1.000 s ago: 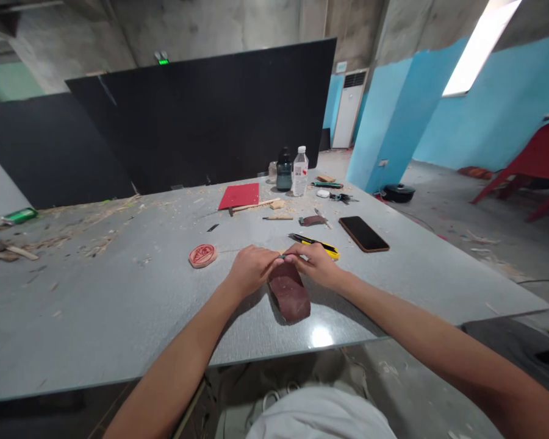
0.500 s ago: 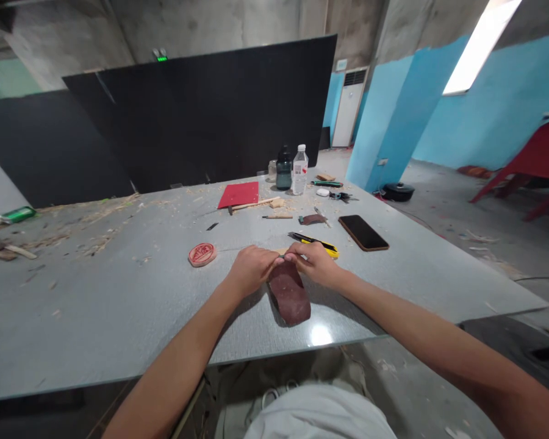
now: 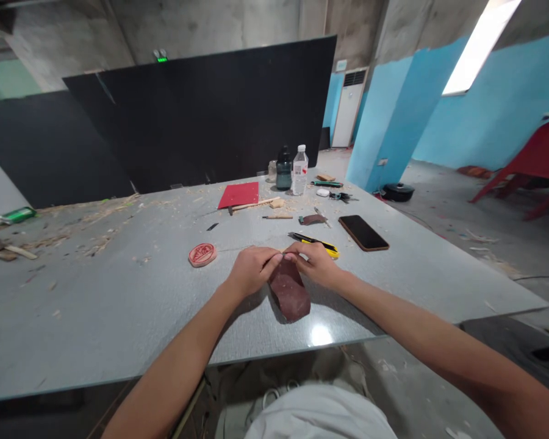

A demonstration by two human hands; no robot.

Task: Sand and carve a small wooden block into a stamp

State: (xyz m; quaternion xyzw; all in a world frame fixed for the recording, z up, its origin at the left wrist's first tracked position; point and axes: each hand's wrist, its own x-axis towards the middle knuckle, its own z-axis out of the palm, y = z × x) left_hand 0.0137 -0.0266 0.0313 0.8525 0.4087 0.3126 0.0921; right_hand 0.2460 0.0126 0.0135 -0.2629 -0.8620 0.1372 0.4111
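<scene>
A matt maroon sheet (image 3: 290, 297), sandpaper-like in look, curls over a smooth grey tabletop (image 3: 119, 317) whose sheen throws back a bright glare on the near side. To its left, a pale wooden disc (image 3: 202, 256) bears a red-coloured face; to its right lie a yellow-and-black plastic cutter (image 3: 332, 251) and a phone (image 3: 363, 231) with a glossy black screen. Farther off are a clear plastic bottle (image 3: 300, 174) and rough, dry wood shavings (image 3: 101, 244), before a smooth, matt black panel (image 3: 210, 116) and coarse concrete (image 3: 205, 27).
</scene>
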